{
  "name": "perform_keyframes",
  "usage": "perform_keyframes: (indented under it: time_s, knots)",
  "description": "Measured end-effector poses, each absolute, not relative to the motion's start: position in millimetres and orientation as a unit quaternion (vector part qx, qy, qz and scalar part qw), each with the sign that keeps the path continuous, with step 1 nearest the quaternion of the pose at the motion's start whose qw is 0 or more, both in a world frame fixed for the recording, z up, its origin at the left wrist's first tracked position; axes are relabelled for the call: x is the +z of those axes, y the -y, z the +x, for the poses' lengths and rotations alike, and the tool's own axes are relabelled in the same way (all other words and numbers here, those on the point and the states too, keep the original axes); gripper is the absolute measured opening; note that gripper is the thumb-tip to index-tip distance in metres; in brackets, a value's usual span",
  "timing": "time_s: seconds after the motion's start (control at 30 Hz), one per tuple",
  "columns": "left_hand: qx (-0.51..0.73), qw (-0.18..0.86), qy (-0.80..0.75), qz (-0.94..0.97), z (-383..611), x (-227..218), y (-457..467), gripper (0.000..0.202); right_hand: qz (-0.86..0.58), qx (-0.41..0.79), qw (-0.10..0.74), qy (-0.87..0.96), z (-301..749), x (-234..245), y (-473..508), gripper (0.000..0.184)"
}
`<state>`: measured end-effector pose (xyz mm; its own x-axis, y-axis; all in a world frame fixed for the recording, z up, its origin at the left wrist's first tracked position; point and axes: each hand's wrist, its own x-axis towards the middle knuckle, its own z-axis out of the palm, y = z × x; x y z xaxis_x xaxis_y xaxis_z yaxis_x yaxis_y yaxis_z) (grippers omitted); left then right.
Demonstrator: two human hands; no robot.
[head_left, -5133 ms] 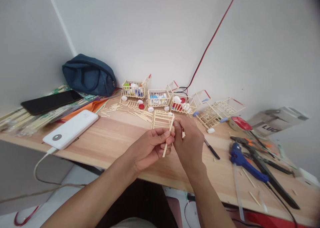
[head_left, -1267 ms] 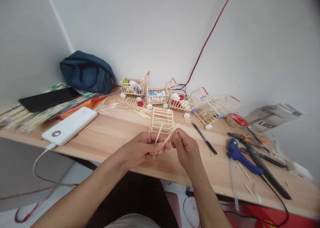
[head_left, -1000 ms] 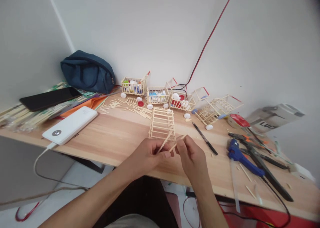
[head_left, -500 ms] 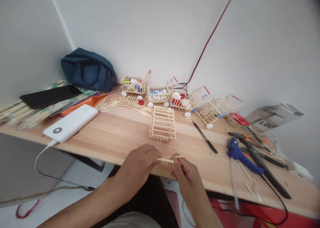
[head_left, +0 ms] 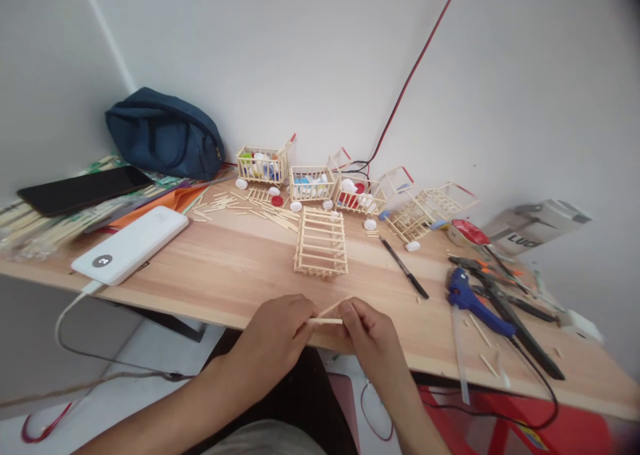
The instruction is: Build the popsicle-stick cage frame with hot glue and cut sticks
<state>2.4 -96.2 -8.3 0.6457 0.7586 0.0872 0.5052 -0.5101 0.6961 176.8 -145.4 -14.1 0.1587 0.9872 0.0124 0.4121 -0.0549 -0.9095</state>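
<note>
My left hand (head_left: pixel 280 332) and my right hand (head_left: pixel 367 332) meet at the near edge of the wooden desk (head_left: pixel 225 268). Between their fingertips they pinch thin wooden sticks (head_left: pixel 327 316), one lying level and another slanting up from it. Both hands are closed on the sticks. Just beyond the hands, a partly built stick cage (head_left: pixel 321 242) rests on the desk, touched by neither hand.
Several stick carts filled with bottle caps (head_left: pixel 313 183) line the wall, loose sticks (head_left: pixel 240 205) before them. A white power bank (head_left: pixel 131 244), phone (head_left: pixel 83 190) and blue bag (head_left: pixel 163 134) sit left. A black pen (head_left: pixel 403 267), blue glue gun (head_left: pixel 475 302) and pliers (head_left: pixel 505 295) lie right.
My hands have come down from above the stick cage to the desk's near edge, still pinching the sticks. The stick that stood upright now lies level.
</note>
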Motion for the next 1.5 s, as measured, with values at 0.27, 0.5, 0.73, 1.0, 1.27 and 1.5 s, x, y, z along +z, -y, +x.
perform_keyframes:
  time_s: [0.27, 0.5, 0.73, 1.0, 1.27, 1.5]
  knots:
    - [0.277, 0.378, -0.368, 0.803, 25, -5, 94, 0.022, -0.66, 0.25, 0.475, 0.526, 172, -13, 131, 0.038]
    - [0.26, 0.641, -0.305, 0.654, 27, 4, 84, 0.035, -0.639, 0.208, 0.494, 0.552, 179, -7, 136, 0.04]
    - [0.196, 0.859, -0.178, 0.438, 26, -4, 80, 0.036, -0.578, 0.299, 0.536, 0.538, 187, -13, 137, 0.039]
    - [0.135, 0.946, -0.105, 0.275, 33, -9, 88, 0.022, -0.478, 0.412, 0.652, 0.42, 181, -27, 131, 0.038]
    - [0.277, 0.804, -0.26, 0.459, 45, -6, 84, 0.035, -0.584, 0.311, 0.581, 0.474, 214, -13, 121, 0.026]
    - [0.324, 0.66, -0.327, 0.594, 63, -8, 83, 0.035, -0.65, 0.228, 0.501, 0.523, 199, -3, 130, 0.03]
